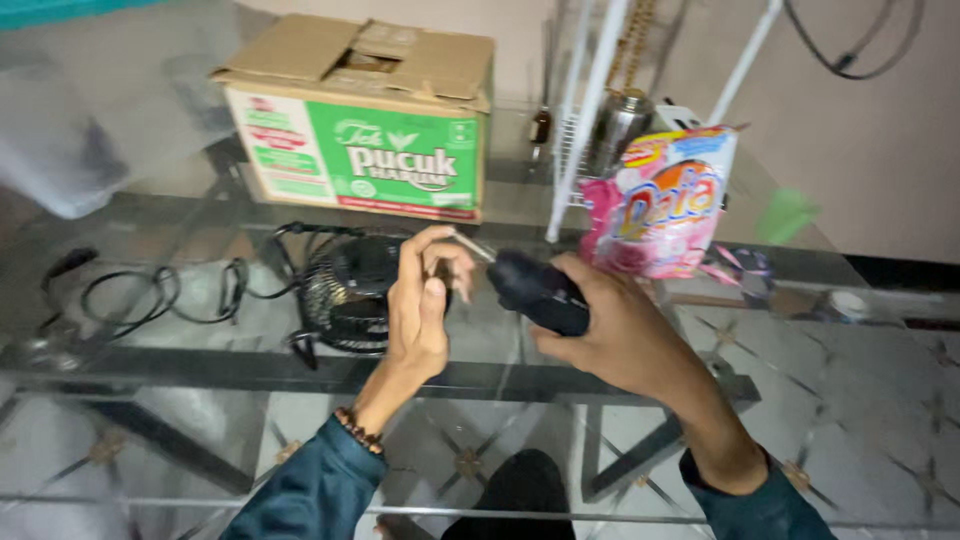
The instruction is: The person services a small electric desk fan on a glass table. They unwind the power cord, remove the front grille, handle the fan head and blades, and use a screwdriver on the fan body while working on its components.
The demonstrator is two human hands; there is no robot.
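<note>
Head view, dim and motion-blurred; fine detail is hard to read. Nearest: both forearms in dark teal sleeves, cut off at the bottom edge; a bead bracelet (358, 430) sits on the left wrist. The left hand (420, 305) is curled, fingertips pinched on a thin pale rod (472, 246); what the rod is cannot be made out. The right hand (610, 335) is wrapped closed around a dark handheld tool (535, 290), whose front end meets the rod; its lower body is hidden in the palm. Both are held above the glass desk (180, 345), just over a small black fan (345, 290) lying on the glass, partly covered by the left hand. A black cable (165, 295) loops left of the fan. Right, a pink printed pouch (662, 205) stands sealed, contents unseen. Far back, a cardboard box (365, 115) with its top flaps partly open; its interior is too dark to read. Beside it stands a white wire rack (580, 120).
</note>
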